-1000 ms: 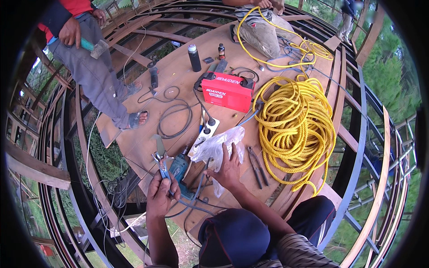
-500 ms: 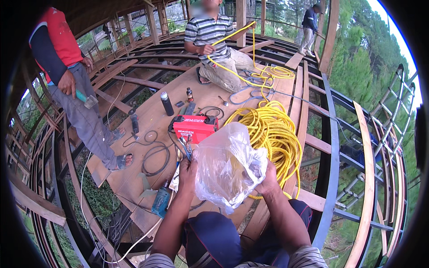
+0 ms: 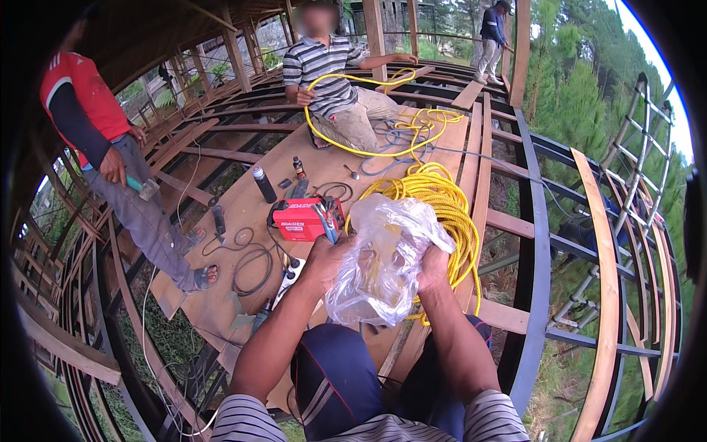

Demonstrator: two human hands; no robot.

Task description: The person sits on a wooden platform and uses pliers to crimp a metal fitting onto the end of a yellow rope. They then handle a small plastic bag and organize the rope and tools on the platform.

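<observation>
Between my hands, above my knees, is a crumpled clear plastic bag [image 3: 383, 258]. My left hand [image 3: 330, 258] is closed on its left edge, with a blue-handled tool, seemingly pliers, also sticking up from the grip. My right hand [image 3: 434, 269] pinches the bag's right side. What lies inside the bag, if anything, cannot be made out. Just beyond my left hand stands a red welding machine [image 3: 300, 219]. A big coil of yellow rope [image 3: 458, 221] lies beyond my right hand, partly behind the bag.
A kneeling person [image 3: 331, 81] in a striped shirt holds yellow rope. At left, a person in red [image 3: 92, 110] grips a teal-handled tool [image 3: 147, 189]. A dark flask [image 3: 264, 186], small bottle [image 3: 298, 168] and cables lie on plywood [image 3: 221, 295]. Open gaps show between the beams.
Both hands have raised the bag slightly, and it looks more bunched and spread between them. The kneeling person's rope has swung into a wide loop. My view has shifted somewhat.
</observation>
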